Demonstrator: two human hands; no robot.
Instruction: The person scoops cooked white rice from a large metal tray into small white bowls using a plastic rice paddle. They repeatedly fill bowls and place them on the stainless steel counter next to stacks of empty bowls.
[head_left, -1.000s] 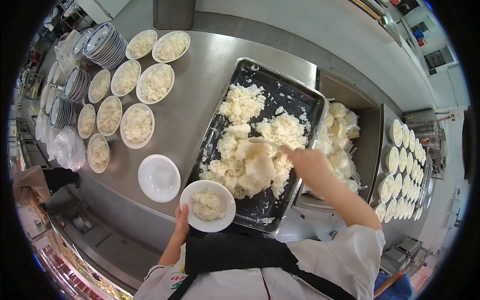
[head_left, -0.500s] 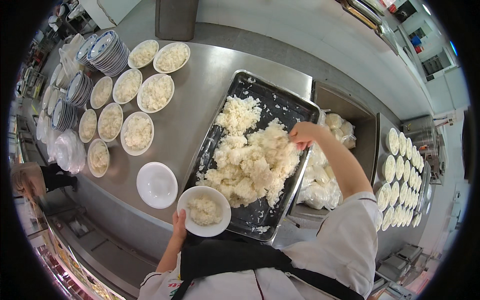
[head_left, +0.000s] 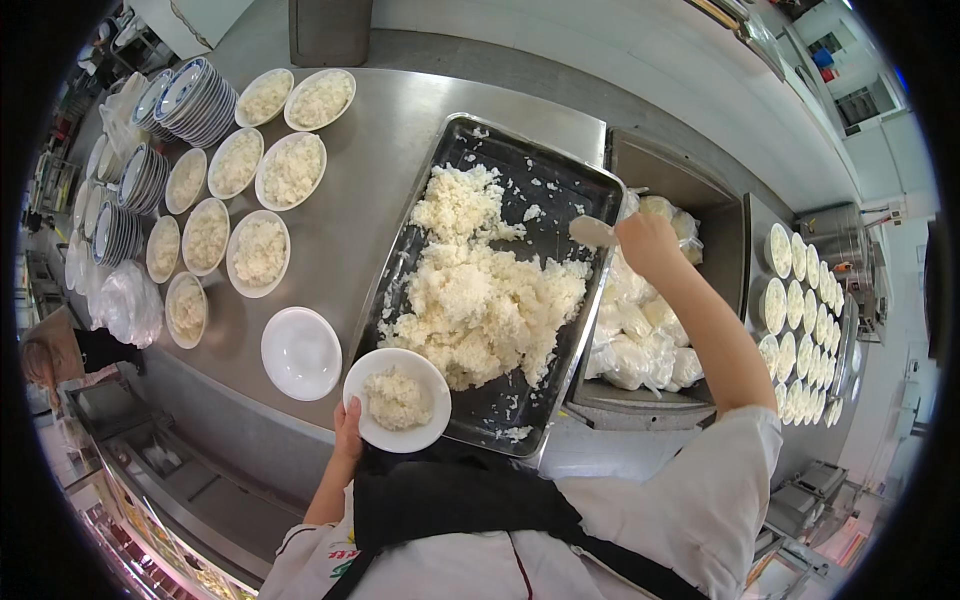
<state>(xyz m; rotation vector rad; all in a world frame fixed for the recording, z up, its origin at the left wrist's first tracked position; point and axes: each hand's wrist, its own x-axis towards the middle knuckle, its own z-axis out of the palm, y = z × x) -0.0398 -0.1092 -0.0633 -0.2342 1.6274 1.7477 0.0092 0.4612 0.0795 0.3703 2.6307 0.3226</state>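
My left hand (head_left: 347,430) grips the rim of a white bowl (head_left: 436,424) with a mound of cooked rice in it. The bowl is over the near left corner of a dark metal tray (head_left: 478,432). Heaped rice (head_left: 480,300) covers much of that tray, with loose grains strewn on its bare parts. At the tray's right edge, my right hand (head_left: 645,243) is closed around the handle of a rice paddle (head_left: 590,232), its pale blade raised beside the heap. Just left of the held bowl stands a white bowl (head_left: 301,353) without rice.
Several rice-filled bowls (head_left: 259,254) stand in rows on the left of the steel table (head_left: 385,120), beside stacked blue-rimmed plates (head_left: 197,100). Right of the tray is a bin (head_left: 660,165) with bagged rice (head_left: 640,340). Many more filled bowls (head_left: 780,250) stand farther right. A person (head_left: 50,350) is at far left.
My right hand has drawn away from the rice heap to the right, and the paddle's blade now shows. My left hand still holds the bowl. The whole view has shifted slightly.
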